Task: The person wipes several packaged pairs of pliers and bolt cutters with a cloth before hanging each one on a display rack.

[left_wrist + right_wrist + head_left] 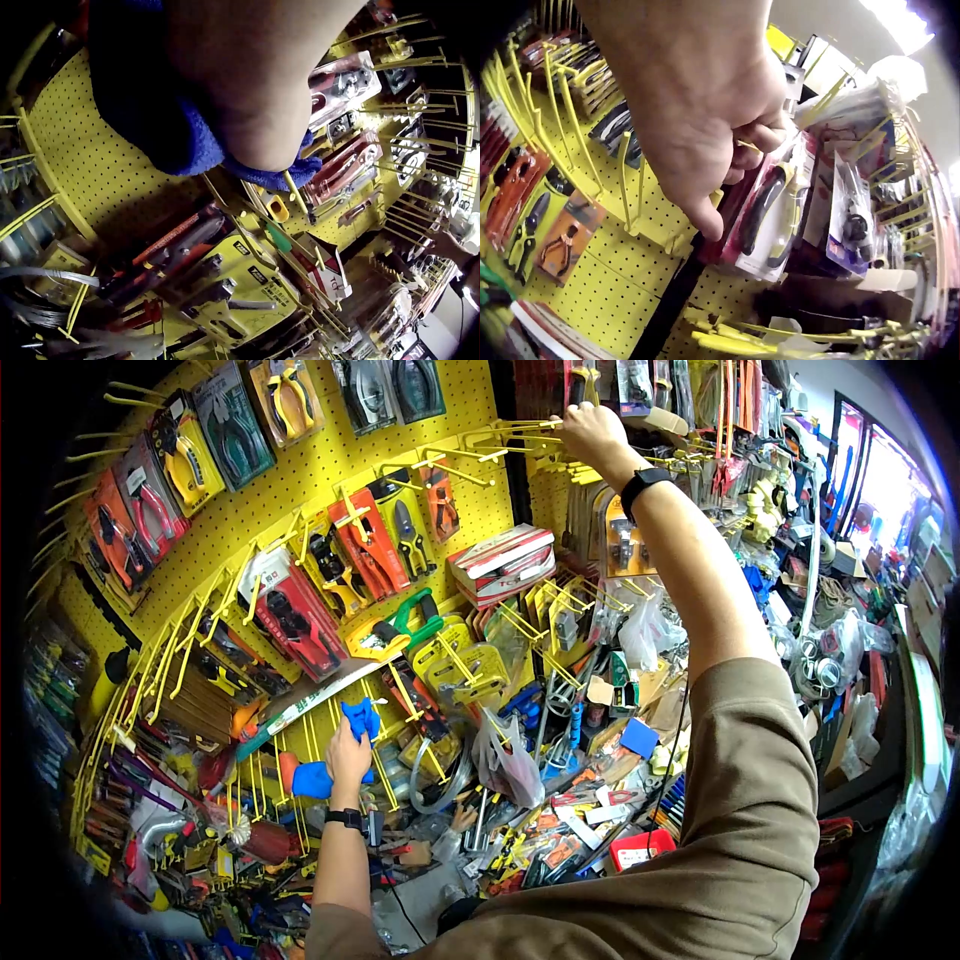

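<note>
A blue cloth (312,780) is bunched in my left hand (349,758), with folds sticking out on both sides. In the left wrist view, the same cloth (199,142) shows around the hand, and its fingers are hidden. My right hand (595,435) is raised to the upper hooks, its fingers curled around a yellow hook (540,426). In the right wrist view, packaged pliers (769,214) with black and yellow handles hang right behind the right hand (712,135). Yellow shows at its thumb and between its fingers.
A yellow pegboard (290,475) carries blister-packed pliers and cutters. Long hooks (200,615) jut out toward me. A red and white box (502,565) sits among the lower hooks. Loose tools and packs (570,830) are heaped below, beside a plastic bag (507,760).
</note>
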Available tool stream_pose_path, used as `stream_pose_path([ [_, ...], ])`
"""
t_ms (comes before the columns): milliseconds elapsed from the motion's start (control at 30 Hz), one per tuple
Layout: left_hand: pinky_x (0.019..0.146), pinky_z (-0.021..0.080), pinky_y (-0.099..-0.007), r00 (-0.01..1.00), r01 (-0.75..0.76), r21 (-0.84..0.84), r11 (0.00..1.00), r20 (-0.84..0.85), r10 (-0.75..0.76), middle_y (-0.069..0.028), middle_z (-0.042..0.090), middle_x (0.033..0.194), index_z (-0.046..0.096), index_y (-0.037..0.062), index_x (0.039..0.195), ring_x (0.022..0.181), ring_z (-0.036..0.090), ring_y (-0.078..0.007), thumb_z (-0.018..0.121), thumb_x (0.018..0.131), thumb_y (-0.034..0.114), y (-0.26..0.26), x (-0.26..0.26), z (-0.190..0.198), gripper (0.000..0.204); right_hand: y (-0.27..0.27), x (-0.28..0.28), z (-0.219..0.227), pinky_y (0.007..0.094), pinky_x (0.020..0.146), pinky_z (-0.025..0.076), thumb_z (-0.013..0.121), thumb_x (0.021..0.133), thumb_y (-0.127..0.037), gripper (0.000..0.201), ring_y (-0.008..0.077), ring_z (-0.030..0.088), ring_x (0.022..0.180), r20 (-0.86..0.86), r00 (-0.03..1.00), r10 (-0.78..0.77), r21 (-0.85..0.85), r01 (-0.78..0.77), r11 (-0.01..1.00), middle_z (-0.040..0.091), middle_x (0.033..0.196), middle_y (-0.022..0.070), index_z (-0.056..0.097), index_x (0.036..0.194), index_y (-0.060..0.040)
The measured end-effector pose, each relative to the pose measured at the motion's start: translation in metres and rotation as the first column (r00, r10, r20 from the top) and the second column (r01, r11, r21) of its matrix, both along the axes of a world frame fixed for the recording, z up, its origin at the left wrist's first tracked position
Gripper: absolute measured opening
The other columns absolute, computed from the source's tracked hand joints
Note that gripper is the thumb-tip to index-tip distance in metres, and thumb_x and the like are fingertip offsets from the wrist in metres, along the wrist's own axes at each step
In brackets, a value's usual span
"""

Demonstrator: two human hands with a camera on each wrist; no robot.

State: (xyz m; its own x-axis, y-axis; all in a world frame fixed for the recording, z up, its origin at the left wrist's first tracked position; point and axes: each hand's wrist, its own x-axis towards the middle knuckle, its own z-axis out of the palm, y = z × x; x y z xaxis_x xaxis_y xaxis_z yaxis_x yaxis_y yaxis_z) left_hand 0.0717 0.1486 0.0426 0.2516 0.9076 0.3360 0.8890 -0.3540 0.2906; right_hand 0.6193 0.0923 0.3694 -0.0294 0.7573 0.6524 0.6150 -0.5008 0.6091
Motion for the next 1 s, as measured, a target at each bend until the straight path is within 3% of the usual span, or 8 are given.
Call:
stream_pose_path([
  [67, 0.079, 0.048, -0.0550, 1.000, 0.000, -0.010, 1.000, 0.001, 0.000, -0.0258, 0.065, 0.102, 0.055, 0.0046, 0.116, 0.094, 0.062, -0.0461, 0.062, 0.088, 0.024, -0.002, -0.001, -0.002, 0.035, 0.004, 0.001, -0.009, 0.0344, 0.069, 0.059, 0.059, 0.093, -0.018, 0.018, 0.0219, 0.072, 0.088, -0.010, 1.000, 0.011, -0.017, -0.012, 1.000, 0.072, 0.091, 0.0070, 0.075, 0.089, -0.0119],
  [133, 0.079, 0.048, -0.0552, 1.000, 0.005, 0.013, 1.000, 0.010, -0.005, -0.0259, 0.065, 0.102, 0.055, 0.0052, 0.116, 0.094, 0.061, -0.0462, 0.061, 0.088, 0.025, 0.001, -0.001, -0.006, 0.034, 0.000, -0.011, -0.003, 0.0353, 0.070, 0.058, 0.061, 0.089, -0.016, 0.015, 0.0222, 0.073, 0.086, -0.220, 0.974, 0.052, -0.024, -0.059, 0.998, 0.073, 0.088, 0.0071, 0.075, 0.090, -0.0130],
  [333, 0.080, 0.047, -0.0551, 0.999, 0.034, -0.047, 0.998, 0.035, -0.032, -0.0262, 0.066, 0.101, 0.056, 0.0045, 0.114, 0.096, 0.061, -0.0463, 0.060, 0.090, 0.027, -0.003, -0.001, 0.007, 0.033, 0.003, 0.002, 0.007, 0.0370, 0.073, 0.059, 0.069, 0.082, -0.017, 0.014, 0.0248, 0.073, 0.087, -0.303, 0.952, 0.046, -0.059, -0.067, 0.996, 0.074, 0.094, 0.0079, 0.075, 0.092, -0.0099],
  [633, 0.077, 0.048, -0.0551, 0.999, 0.052, 0.004, 0.999, 0.016, -0.052, -0.0250, 0.066, 0.098, 0.056, 0.0047, 0.111, 0.092, 0.062, -0.0458, 0.059, 0.090, 0.029, -0.003, -0.002, 0.003, 0.032, 0.000, 0.009, -0.016, 0.0351, 0.067, 0.058, 0.040, 0.105, -0.024, 0.031, 0.0238, 0.071, 0.084, -0.027, 1.000, 0.014, -0.023, -0.014, 1.000, 0.069, 0.093, 0.0051, 0.065, 0.120, -0.0123],
  [767, 0.078, 0.048, -0.0554, 0.998, 0.057, 0.026, 0.998, 0.031, -0.058, -0.0248, 0.066, 0.098, 0.056, 0.0051, 0.110, 0.092, 0.062, -0.0458, 0.059, 0.090, 0.029, 0.003, -0.004, 0.000, 0.031, 0.000, -0.013, -0.007, 0.0330, 0.067, 0.059, 0.054, 0.097, -0.018, 0.020, 0.0213, 0.072, 0.086, -0.056, 0.996, -0.073, -0.095, 0.067, 0.993, 0.072, 0.094, 0.0062, 0.073, 0.096, -0.0117],
  [800, 0.078, 0.048, -0.0555, 0.998, 0.049, 0.006, 0.999, 0.034, -0.049, -0.0252, 0.066, 0.098, 0.056, 0.0050, 0.110, 0.092, 0.062, -0.0459, 0.059, 0.090, 0.029, 0.002, -0.005, 0.000, 0.031, 0.001, -0.012, -0.004, 0.0332, 0.067, 0.059, 0.056, 0.095, -0.018, 0.018, 0.0216, 0.073, 0.085, -0.039, 0.994, -0.101, -0.173, 0.093, 0.981, 0.073, 0.093, 0.0068, 0.073, 0.097, -0.0114],
  [900, 0.079, 0.048, -0.0557, 0.997, 0.050, -0.022, 0.999, 0.057, -0.049, -0.0259, 0.066, 0.098, 0.055, 0.0047, 0.110, 0.092, 0.062, -0.0463, 0.059, 0.091, 0.029, -0.001, -0.004, 0.004, 0.031, -0.008, -0.011, 0.006, 0.0347, 0.068, 0.059, 0.058, 0.092, -0.018, 0.017, 0.0217, 0.073, 0.084, -0.152, 0.988, -0.010, -0.151, -0.013, 0.988, 0.074, 0.095, 0.0080, 0.073, 0.094, -0.0106],
  [1000, 0.078, 0.048, -0.0557, 0.997, 0.064, -0.027, 0.998, 0.054, -0.062, -0.0266, 0.066, 0.096, 0.055, 0.0044, 0.110, 0.090, 0.062, -0.0470, 0.059, 0.090, 0.029, -0.004, -0.004, 0.005, 0.031, -0.004, 0.002, 0.011, 0.0392, 0.076, 0.059, 0.060, 0.088, -0.016, 0.019, 0.0292, 0.071, 0.092, -0.354, 0.935, 0.023, -0.181, -0.092, 0.979, 0.073, 0.097, 0.0140, 0.072, 0.099, -0.0060],
])
